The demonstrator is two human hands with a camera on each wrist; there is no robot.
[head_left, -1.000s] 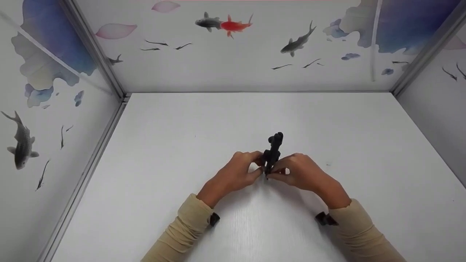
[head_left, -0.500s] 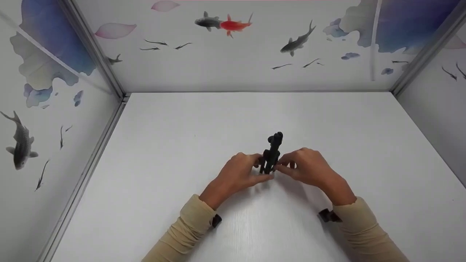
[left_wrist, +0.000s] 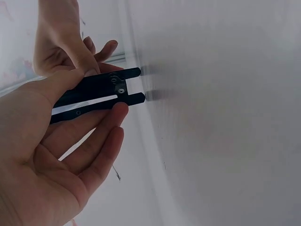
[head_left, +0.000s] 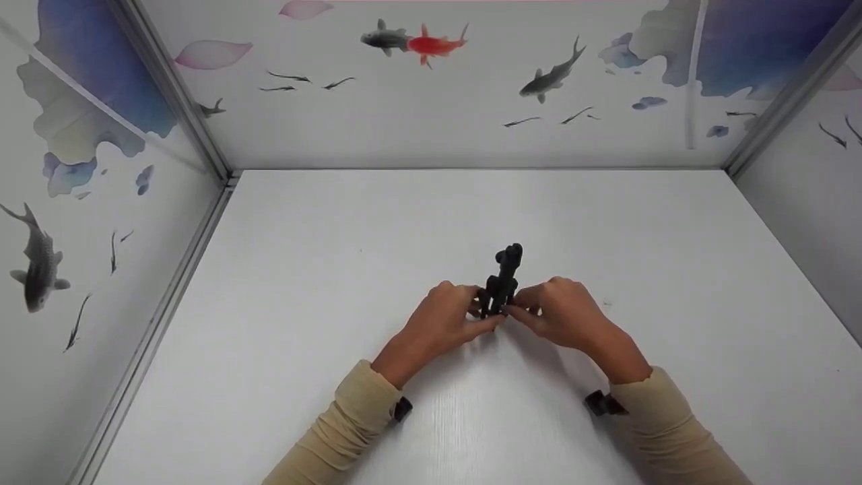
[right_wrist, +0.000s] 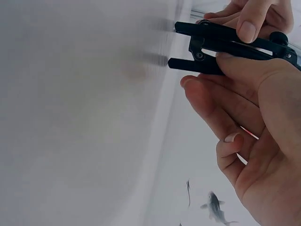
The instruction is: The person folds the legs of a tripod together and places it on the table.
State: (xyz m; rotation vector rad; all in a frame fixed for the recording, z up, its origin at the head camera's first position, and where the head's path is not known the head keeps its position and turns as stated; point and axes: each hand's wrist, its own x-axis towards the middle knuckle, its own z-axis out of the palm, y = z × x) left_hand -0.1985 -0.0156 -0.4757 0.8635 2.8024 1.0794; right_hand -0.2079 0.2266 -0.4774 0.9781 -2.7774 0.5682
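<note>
A small black tripod point(head_left: 502, 279) stands slightly tilted near the middle of the white table, legs down. My left hand point(head_left: 441, 320) holds it from the left, the thumb across its near side. From the other side my right hand point(head_left: 562, 311) pinches a lower part between thumb and fingers. Two dark legs point(left_wrist: 130, 98) show in the left wrist view, with a screwed bracket between them; their tips are at or just above the tabletop. The right wrist view shows the right thumb pressed on the tripod point(right_wrist: 207, 32). Fingers hide part of the legs.
The white tabletop point(head_left: 323, 249) spreads around both hands. White panels with painted fish, such as the back wall point(head_left: 444, 128), enclose it on the left, back and right. A grey metal rail point(head_left: 158, 316) runs along the left edge.
My left thumb has slid rightward across the tripod's near side. The right hand has shifted up and right from the leg ends, then slightly back. The tripod stays nearly in place.
</note>
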